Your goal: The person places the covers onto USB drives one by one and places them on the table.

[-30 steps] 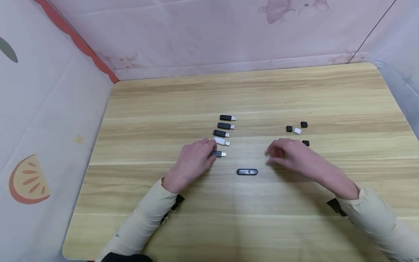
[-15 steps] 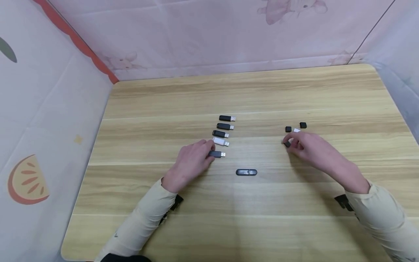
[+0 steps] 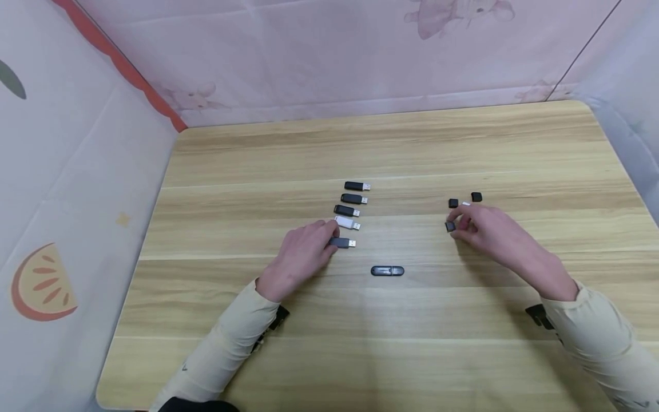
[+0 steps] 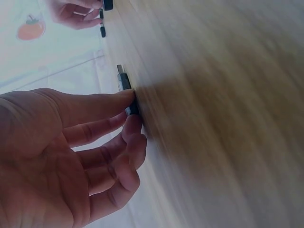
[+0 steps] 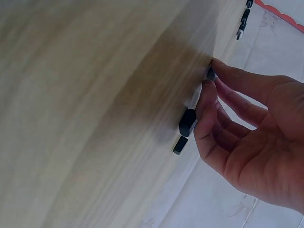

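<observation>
Between thumb and fingers, my left hand (image 3: 301, 257) pinches a dark grey USB stick (image 3: 340, 243) on the table, its metal plug pointing right. Beyond it lies a row of uncapped USB sticks: a white one (image 3: 346, 222) and three black ones, the farthest being a black stick (image 3: 354, 186). My right hand (image 3: 491, 232) pinches a small dark USB cap (image 3: 450, 226) by its edges, seen as a dark cap (image 5: 210, 72) at the fingertips in the right wrist view. A white cap (image 3: 465, 203) is mostly hidden behind that hand.
A capped dark USB stick (image 3: 387, 270) with rounded ends lies between the hands, nearer the person. Two more black caps, a left cap (image 3: 453, 203) and a right cap (image 3: 476, 197), lie beyond the right hand. Fabric walls border the wooden table (image 3: 329, 355).
My right hand has moved right to the caps and taken hold of a dark one, which has since turned slightly in the fingers. My left hand keeps its grip on the dark grey stick.
</observation>
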The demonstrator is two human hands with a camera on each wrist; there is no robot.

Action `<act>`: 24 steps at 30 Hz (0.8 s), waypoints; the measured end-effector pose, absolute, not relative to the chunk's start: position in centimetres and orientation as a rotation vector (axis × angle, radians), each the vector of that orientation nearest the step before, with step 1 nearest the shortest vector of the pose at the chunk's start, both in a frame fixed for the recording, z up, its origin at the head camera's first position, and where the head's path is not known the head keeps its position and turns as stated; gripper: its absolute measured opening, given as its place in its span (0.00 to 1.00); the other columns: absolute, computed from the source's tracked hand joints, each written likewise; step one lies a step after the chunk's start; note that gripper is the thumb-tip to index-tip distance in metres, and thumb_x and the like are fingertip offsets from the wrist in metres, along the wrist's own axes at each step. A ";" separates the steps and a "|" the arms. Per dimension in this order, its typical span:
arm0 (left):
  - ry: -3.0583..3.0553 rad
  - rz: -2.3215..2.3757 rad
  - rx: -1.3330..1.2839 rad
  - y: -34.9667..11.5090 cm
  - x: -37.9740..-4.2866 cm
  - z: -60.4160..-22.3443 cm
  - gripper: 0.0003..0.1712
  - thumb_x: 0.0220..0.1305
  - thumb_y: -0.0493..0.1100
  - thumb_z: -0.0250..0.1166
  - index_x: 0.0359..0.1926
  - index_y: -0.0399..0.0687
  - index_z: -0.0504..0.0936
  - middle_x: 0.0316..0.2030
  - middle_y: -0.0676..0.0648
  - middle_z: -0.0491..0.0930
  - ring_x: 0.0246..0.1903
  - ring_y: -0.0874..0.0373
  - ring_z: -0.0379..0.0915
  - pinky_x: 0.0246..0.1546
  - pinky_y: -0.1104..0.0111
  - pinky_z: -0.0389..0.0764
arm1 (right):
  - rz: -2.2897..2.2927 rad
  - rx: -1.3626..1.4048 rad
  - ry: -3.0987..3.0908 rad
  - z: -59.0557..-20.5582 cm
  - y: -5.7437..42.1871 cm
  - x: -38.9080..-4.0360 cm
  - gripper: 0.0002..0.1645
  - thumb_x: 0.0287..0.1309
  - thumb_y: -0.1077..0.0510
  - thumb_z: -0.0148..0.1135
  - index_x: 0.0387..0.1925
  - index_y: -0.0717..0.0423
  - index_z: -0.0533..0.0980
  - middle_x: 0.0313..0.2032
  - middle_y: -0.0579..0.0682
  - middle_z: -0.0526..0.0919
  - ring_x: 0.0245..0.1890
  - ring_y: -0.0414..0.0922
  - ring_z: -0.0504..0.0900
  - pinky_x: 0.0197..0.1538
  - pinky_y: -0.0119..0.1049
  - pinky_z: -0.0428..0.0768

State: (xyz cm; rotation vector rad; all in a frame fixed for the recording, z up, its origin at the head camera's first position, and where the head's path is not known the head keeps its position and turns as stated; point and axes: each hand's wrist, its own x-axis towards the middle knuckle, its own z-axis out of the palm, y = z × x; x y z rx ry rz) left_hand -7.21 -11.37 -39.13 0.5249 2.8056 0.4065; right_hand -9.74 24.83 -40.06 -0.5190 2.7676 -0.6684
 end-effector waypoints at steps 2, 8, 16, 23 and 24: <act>2.800 0.404 0.529 -11.4 -7.3 -39.1 0.09 0.71 0.43 0.71 0.48 0.49 0.82 0.34 0.50 0.82 0.30 0.57 0.73 0.26 0.68 0.70 | -0.674 -0.520 2.776 -40.2 24.8 -9.8 0.11 0.64 0.64 0.72 0.47 0.59 0.84 0.34 0.53 0.89 0.36 0.48 0.86 0.42 0.47 0.82; 2.799 0.397 0.534 -11.3 -7.3 -39.2 0.08 0.72 0.44 0.70 0.47 0.49 0.82 0.34 0.50 0.81 0.29 0.57 0.72 0.26 0.69 0.69 | -0.686 -0.542 2.791 -40.4 24.7 -9.8 0.08 0.63 0.65 0.72 0.44 0.61 0.84 0.33 0.53 0.88 0.35 0.47 0.85 0.42 0.46 0.83; 2.789 0.411 0.555 -11.3 -7.3 -39.2 0.09 0.71 0.45 0.70 0.47 0.49 0.83 0.33 0.50 0.80 0.29 0.57 0.72 0.27 0.69 0.69 | -0.705 -0.505 2.783 -39.9 24.2 -9.4 0.12 0.64 0.64 0.72 0.47 0.66 0.84 0.39 0.59 0.90 0.38 0.51 0.89 0.44 0.50 0.87; 2.760 0.507 0.566 -11.1 -7.4 -39.0 0.09 0.71 0.44 0.71 0.48 0.48 0.82 0.33 0.50 0.81 0.29 0.58 0.72 0.27 0.69 0.69 | -0.736 -0.464 2.765 -39.2 23.6 -9.1 0.13 0.66 0.63 0.69 0.48 0.68 0.83 0.40 0.63 0.91 0.41 0.57 0.91 0.46 0.51 0.89; 2.755 0.519 0.568 -11.0 -7.4 -38.9 0.10 0.71 0.44 0.71 0.48 0.48 0.82 0.32 0.50 0.81 0.29 0.58 0.72 0.27 0.69 0.69 | -0.741 -0.463 2.759 -39.1 23.5 -9.1 0.14 0.66 0.63 0.69 0.49 0.69 0.83 0.40 0.64 0.91 0.41 0.57 0.91 0.46 0.51 0.89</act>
